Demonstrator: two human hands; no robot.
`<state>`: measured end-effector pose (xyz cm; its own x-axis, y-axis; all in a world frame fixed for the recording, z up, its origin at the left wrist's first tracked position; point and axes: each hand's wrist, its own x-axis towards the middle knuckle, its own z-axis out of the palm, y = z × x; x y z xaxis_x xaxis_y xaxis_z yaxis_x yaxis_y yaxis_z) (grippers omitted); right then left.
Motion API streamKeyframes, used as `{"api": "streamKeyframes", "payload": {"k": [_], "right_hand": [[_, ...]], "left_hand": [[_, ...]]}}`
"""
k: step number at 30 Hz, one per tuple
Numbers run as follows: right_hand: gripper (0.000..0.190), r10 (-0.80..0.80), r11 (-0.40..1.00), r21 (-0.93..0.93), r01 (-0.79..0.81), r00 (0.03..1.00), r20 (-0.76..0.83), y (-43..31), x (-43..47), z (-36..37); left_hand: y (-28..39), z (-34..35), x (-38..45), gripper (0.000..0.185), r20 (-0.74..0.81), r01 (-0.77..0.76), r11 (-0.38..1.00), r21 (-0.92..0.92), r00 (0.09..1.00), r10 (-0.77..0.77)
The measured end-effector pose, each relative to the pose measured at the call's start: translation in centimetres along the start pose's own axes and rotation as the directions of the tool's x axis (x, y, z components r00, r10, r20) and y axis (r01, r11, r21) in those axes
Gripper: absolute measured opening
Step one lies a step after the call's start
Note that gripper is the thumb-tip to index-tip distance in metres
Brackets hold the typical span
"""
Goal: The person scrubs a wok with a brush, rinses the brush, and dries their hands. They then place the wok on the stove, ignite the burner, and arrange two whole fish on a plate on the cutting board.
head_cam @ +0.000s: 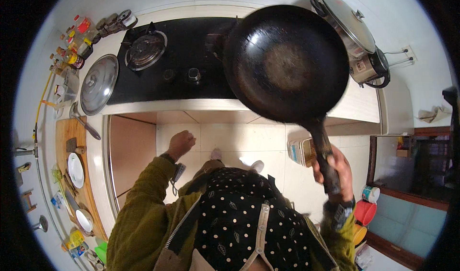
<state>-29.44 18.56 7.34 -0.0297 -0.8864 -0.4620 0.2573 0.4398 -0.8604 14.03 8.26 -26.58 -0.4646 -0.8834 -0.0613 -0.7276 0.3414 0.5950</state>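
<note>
My right hand [339, 174] is closed around the long handle of a dark wok [285, 64]. Raised off the stove, the wok is tipped so that its worn inside faces me, and it covers the right part of the black gas cooktop [179, 51]. Nothing shows in the wok. My left hand [181, 143] hangs over the floor in front of the cabinet, fingers curled in, with nothing visible in it. A steel pot lid with a knob [100, 84] rests by the cooktop's left edge, near the bare left burner [146, 50].
Seasoning bottles [73, 51] crowd the back left corner. On the left counter, a wooden cutting board [90, 199] carries white bowls [76, 170] and a knife [72, 201]. A ladle [84, 122] overhangs the edge. An electric cooker with a glass lid [348, 23] stands at right. A bin [300, 152] sits below.
</note>
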Motion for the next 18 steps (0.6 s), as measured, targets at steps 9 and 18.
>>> {"api": "streamKeyframes", "payload": {"k": [9,18], "right_hand": [[0.044,-0.132,0.882,0.467,-0.061,0.920,0.369,0.9,14.9,7.6],[0.028,-0.014,0.838,0.519,-0.170,0.943,0.332,2.6,20.2,11.6]], "left_hand": [[-6.1,0.7,-11.4,0.023,0.119,-0.057,0.864,0.500,0.993,-0.004],[-6.2,2.1,-18.2,0.024,-0.053,0.168,0.961,0.220,0.986,-0.160]]}}
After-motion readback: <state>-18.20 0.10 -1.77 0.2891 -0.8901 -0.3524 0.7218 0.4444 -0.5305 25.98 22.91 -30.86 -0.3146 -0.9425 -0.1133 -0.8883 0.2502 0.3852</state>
